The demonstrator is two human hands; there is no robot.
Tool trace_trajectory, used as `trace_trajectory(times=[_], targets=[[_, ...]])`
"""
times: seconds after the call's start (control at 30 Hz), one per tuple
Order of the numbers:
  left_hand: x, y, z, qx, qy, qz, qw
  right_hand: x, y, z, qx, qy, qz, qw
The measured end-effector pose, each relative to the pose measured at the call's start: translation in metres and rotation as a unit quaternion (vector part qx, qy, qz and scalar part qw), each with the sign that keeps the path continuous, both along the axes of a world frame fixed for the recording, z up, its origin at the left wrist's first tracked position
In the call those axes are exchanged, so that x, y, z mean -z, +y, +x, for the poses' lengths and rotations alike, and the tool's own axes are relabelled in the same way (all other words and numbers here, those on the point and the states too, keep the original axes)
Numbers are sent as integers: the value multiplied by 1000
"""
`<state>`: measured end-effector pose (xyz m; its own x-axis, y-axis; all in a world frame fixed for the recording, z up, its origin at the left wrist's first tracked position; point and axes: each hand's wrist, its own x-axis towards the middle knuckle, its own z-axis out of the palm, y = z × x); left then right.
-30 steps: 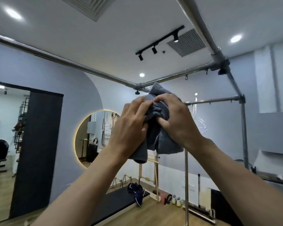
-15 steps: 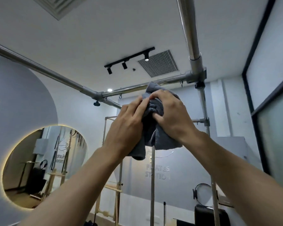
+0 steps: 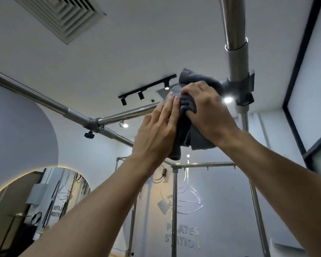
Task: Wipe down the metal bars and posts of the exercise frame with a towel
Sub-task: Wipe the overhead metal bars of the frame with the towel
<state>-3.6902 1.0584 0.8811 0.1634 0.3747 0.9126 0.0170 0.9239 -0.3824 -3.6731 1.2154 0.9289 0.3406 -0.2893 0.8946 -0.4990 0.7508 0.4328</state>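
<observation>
Right hand point(image 3: 208, 110) grips the bunched grey towel point(image 3: 192, 140) on the crossbar point(image 3: 130, 114), left hand point(image 3: 156, 135) presses flat-fingered

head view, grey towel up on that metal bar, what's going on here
A person is reaching overhead with both arms to wipe an exercise frame. The right hand grips a bunched dark grey towel against the horizontal silver metal bar, and the left hand presses it with straight fingers. The towel sits close to the grey metal corner joint, where that bar meets the upright post, so this end of the bar is being wiped right now.
</observation>
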Motion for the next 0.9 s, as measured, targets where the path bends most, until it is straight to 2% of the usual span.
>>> trace_trajectory(times=[0.13,0.27,0.4,0.47,0.57,0.67,0.77,0.9], targets=[[-23,10,-17,-11,-67,42,997,-32,-3,-23,59,56,-43,996],[-35,2,-43,-13,-91,81,992,-33,-24,-55,154,4,-55,987],[-28,-10,-64,-7,-121,46,992,-26,-5,-65,186,0,-31,982],[-32,-9,-67,26,-112,36,993,-35,-3,-62,186,15,-30,982],[-45,-13,-67,83,-90,79,989,-55,-32,-57,151,2,-48,987],[-52,-28,-71,68,-86,105,988,-65,-56,-57,172,1,-31,985],[-45,-31,-75,67,-78,74,992,-63,-36,-50,178,-15,14,984],[-52,-30,-73,73,-56,38,995,-72,-31,-46,217,32,-40,975]])
